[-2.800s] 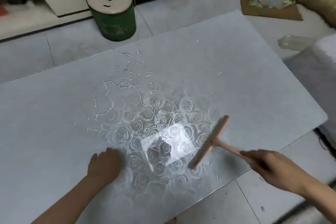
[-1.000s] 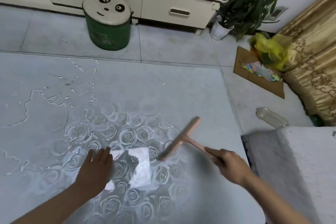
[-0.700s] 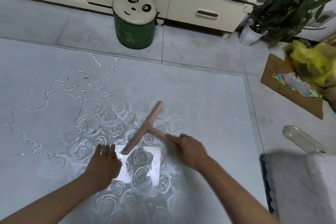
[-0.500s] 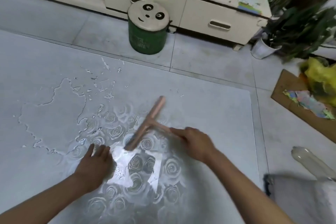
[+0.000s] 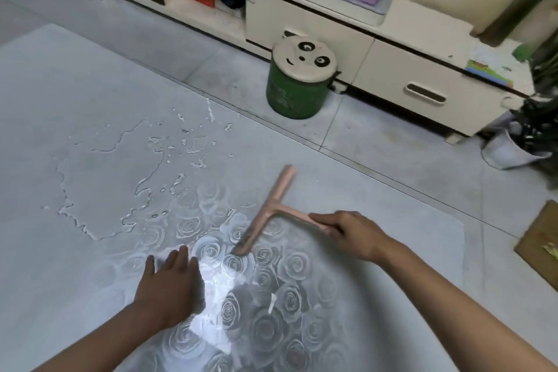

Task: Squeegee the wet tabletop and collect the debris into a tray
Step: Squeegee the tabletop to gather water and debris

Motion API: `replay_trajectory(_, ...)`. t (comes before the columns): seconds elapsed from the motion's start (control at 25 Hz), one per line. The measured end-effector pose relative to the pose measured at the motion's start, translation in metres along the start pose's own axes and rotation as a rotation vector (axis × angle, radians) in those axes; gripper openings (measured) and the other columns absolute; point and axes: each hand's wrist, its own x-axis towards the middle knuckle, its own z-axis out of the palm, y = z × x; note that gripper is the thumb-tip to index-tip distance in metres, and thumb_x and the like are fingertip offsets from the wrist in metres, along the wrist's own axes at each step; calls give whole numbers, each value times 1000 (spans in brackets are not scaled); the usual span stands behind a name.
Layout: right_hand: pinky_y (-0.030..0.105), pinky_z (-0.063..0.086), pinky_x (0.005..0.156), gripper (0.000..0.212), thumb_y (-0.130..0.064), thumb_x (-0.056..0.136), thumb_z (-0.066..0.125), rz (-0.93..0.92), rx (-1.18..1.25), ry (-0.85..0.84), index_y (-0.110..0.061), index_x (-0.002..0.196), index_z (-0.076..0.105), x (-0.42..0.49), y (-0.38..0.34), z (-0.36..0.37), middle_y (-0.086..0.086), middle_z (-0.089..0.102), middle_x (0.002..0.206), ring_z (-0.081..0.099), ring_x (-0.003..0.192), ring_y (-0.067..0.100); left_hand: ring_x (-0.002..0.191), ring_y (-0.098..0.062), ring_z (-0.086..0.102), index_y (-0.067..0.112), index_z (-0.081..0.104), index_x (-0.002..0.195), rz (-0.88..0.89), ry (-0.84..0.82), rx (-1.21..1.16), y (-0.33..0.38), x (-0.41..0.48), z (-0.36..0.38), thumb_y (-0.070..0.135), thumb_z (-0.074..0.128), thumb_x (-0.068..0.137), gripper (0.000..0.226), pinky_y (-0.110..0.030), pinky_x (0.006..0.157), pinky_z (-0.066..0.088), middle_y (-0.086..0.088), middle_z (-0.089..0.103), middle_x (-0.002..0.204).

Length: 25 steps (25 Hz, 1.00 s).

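Note:
A pale grey tabletop (image 5: 75,100) with a rose pattern fills the lower left. A wide puddle of water (image 5: 120,178) with scattered drops lies on it, left of centre. My right hand (image 5: 350,232) grips the handle of a pink T-shaped squeegee (image 5: 268,211); its blade runs diagonally, the near end touching the table just right of the puddle. My left hand (image 5: 172,284) rests flat on the wet surface, fingers straight, a little left of the blade's near end. No tray is in view.
Beyond the table's far edge stands a green stool with a panda-face lid (image 5: 299,78) on the tiled floor. A cream cabinet (image 5: 392,69) lines the wall. A potted plant (image 5: 519,142) is at the right, and brown cardboard (image 5: 540,241) lies at the right edge.
The view has swung left and up, showing more cabinet. The squeegee, held over the table's right part, has come left toward the puddle. My left hand stays flat on the table.

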Motion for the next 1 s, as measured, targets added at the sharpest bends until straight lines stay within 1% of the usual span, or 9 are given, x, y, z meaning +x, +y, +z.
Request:
replay_trajectory(0.08, 33, 41, 93, 42, -31, 96, 40, -114, -62, -16, -45, 136, 44, 28, -28, -3, -1, 55, 135, 48, 124, 25, 148, -21, -1, 14, 7, 151, 0, -46, 9, -3, 3, 7, 48, 40, 93, 75, -54, 115, 6, -10, -6, 159)
replay_trajectory(0.16, 30, 41, 90, 45, -27, 95, 43, -116, -64, 29, -50, 133, 45, 23, -9, -25, -6, 57, 132, 51, 120, 22, 148, -22, -4, 15, 3, 152, 8, -53, -15, -6, 4, 7, 45, 40, 94, 75, -53, 116, 3, -11, -11, 160)
replay_trajectory(0.28, 29, 43, 82, 47, -30, 96, 46, 99, -159, -6, -68, 120, 35, -27, 53, -66, -18, 59, 120, 54, 103, 9, 148, -24, -2, 14, 7, 152, 26, -54, -36, -6, 3, 1, 47, 39, 94, 74, -52, 117, 2, -13, -9, 160)
replay_trajectory(0.36, 29, 45, 86, 46, -29, 96, 46, 210, -200, -98, -67, 121, 38, -49, 63, -68, -20, 60, 122, 54, 106, 9, 148, -24, 2, 13, 11, 151, 35, -38, -40, -6, 4, -2, 52, 40, 93, 76, -52, 117, 4, -14, -5, 160)
replay_trajectory(0.48, 29, 43, 95, 45, -19, 95, 46, 131, -29, -97, -43, 133, 49, -13, 4, -37, -9, 57, 134, 54, 120, 16, 149, -21, 0, 15, 12, 152, 63, -68, -84, -12, -1, -6, 48, 41, 94, 73, -54, 117, 3, -11, -7, 160)
replay_trajectory(0.56, 30, 42, 99, 46, -23, 93, 46, 21, -5, -69, -41, 136, 47, 24, -61, -11, -7, 51, 141, 48, 128, 19, 148, -14, 2, 19, 16, 151, 71, -7, -167, -22, -12, -1, 42, 35, 95, 63, -51, 118, 2, -5, -7, 161)
replay_trajectory(0.68, 33, 42, 92, 46, -24, 95, 42, -4, -16, 3, -45, 136, 45, 52, -129, 0, -3, 52, 139, 48, 125, 26, 148, -9, 6, 20, 17, 151, 41, 120, -215, -39, -25, -4, 45, -2, 80, 78, -43, 119, 1, -1, -2, 161)
replay_trajectory(0.84, 35, 44, 81, 40, -23, 96, 39, 117, 28, 110, -41, 131, 47, 10, -184, -6, 5, 61, 119, 56, 108, 31, 148, -12, 6, 18, 11, 153, -74, 112, -173, -107, -61, -4, 25, 31, 93, 64, -39, 119, 0, -4, -2, 161)
replay_trajectory(1.0, 35, 47, 79, 30, -19, 97, 37, 173, 155, 81, -29, 120, 53, -33, -267, -23, 5, 63, 102, 57, 96, 30, 148, -14, 8, 18, 10, 153, -100, 113, -184, -183, -104, -24, 20, 34, 95, 63, -40, 119, 3, -4, 4, 161)
